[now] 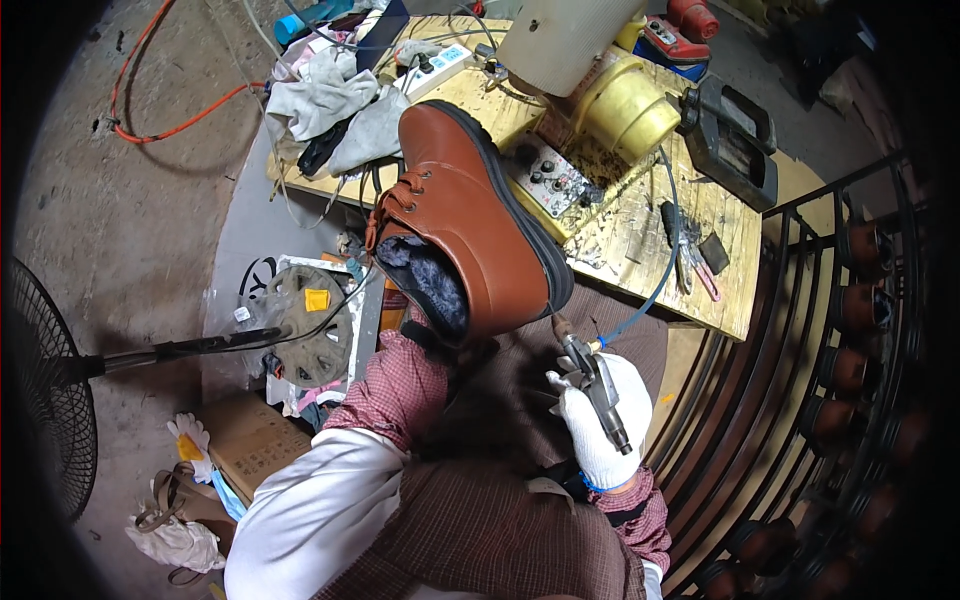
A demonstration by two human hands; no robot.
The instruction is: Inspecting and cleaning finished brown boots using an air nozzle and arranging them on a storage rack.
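Item one: a brown lace-up shoe (pixel 472 215), dark fluffy lining, black sole. It is held up in front of the workbench (pixel 735 292), over the person's lap, toe pointing away from the wearer, sole turned to the right.

Item two: the left hand (pixel 416 318), at the shoe's opening, its wrist emerging from a red checked cuff (pixel 395 385). The shoe hides nearly all of it; whether its fingers are spread or closed, I cannot tell.

Item three: the right hand (pixel 625 400), in a white glove, curled around a grey metal hand tool (pixel 598 390). The tool's tip points at the heel end of the sole; whether they touch, I cannot tell. A blue hose (pixel 662 272) runs from near the tool up toward the bench.

On the bench: a yellow machine (pixel 628 112), a panel with knobs (pixel 548 178), a pink-handled tool (pixel 705 278), a white power strip (pixel 440 72) and crumpled grey cloths (pixel 325 98).

Round about: a black fan (pixel 45 390) and a cardboard box (pixel 248 445) at left; a black rack (pixel 808 195) bearing brown shoes (pixel 850 370) at right.
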